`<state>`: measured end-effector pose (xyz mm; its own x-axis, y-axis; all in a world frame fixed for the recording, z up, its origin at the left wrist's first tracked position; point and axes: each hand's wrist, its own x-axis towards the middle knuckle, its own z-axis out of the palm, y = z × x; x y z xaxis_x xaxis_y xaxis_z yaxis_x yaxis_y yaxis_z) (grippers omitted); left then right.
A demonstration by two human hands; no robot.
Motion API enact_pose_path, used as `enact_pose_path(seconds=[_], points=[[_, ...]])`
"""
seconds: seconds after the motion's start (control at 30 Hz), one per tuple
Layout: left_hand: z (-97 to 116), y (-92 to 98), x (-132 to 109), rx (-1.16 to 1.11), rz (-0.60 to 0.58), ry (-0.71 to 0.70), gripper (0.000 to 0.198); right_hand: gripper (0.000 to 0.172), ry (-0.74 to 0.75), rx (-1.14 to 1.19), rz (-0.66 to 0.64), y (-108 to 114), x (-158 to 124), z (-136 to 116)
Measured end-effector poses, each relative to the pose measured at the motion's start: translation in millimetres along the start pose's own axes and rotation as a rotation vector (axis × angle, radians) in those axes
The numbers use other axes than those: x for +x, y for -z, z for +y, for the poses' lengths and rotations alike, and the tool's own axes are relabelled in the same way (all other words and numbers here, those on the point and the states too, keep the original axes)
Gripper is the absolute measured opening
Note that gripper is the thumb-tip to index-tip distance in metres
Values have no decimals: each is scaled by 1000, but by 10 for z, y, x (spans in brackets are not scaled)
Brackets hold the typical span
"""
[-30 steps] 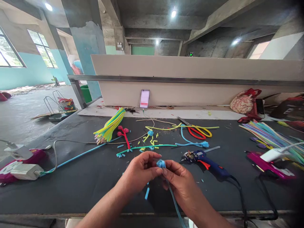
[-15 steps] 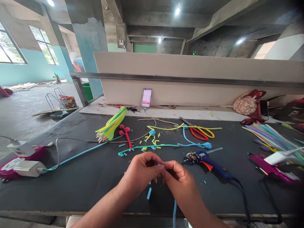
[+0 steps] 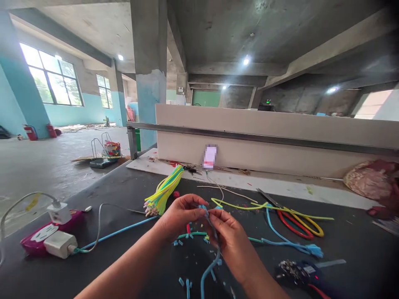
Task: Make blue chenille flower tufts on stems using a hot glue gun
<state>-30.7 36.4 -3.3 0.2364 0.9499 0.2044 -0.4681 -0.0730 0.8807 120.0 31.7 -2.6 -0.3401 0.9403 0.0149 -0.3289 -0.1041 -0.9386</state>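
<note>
The left hand [image 3: 183, 214] and right hand [image 3: 229, 228] are close together, thumbs and fingers pinching the blue piece [image 3: 203, 209] between them, above the table [image 3: 156, 278]. Its blue stem [image 3: 207, 274] runs down beside the right palm and curves to the bottom of the view. The fingertips hide much of the piece, so how firmly each hand grips is hard to tell. If one pinch slackens, the piece could slip or its small folds loosen; a sharp pull on the stem could twist it.

Just below lie blue scraps [image 3: 187, 286], which the hanging stem could sweep about. Beyond the hands, the green stem [image 3: 199, 234] and red stem [image 3: 188, 228] lie partly hidden, where a lowered wrist could press on them.

To the right, the glue gun [image 3: 299, 272] is near the right forearm; its small light is red, so a swing that way might meet heat. Farther back, the scissors [image 3: 299, 220] lie across the yellow strand [image 3: 237, 205], and lifting one could drag the other.

The bundle [image 3: 165, 193] limits reach forward and left. The freest room is under the left forearm, toward the power strip [image 3: 50, 232], whose cable [image 3: 99, 224] could snag a sleeve or wrist. The table's left edge drops to the floor just past the strip.
</note>
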Motion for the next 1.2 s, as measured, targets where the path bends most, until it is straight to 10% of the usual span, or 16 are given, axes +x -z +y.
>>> enact_pose_path(seconds=[0.27, 0.7, 1.2], points=[[-265, 18, 9, -131, -47, -60, 56, 19, -37, 105, 61, 107, 53, 123], [-319, -75, -24, -100, 87, 14, 19, 28, -50, 71, 131, 92, -37, 130], [-329, -57, -55, -30, 85, -73, 20, 11, -120, 316, -91, 222, -28, 196]])
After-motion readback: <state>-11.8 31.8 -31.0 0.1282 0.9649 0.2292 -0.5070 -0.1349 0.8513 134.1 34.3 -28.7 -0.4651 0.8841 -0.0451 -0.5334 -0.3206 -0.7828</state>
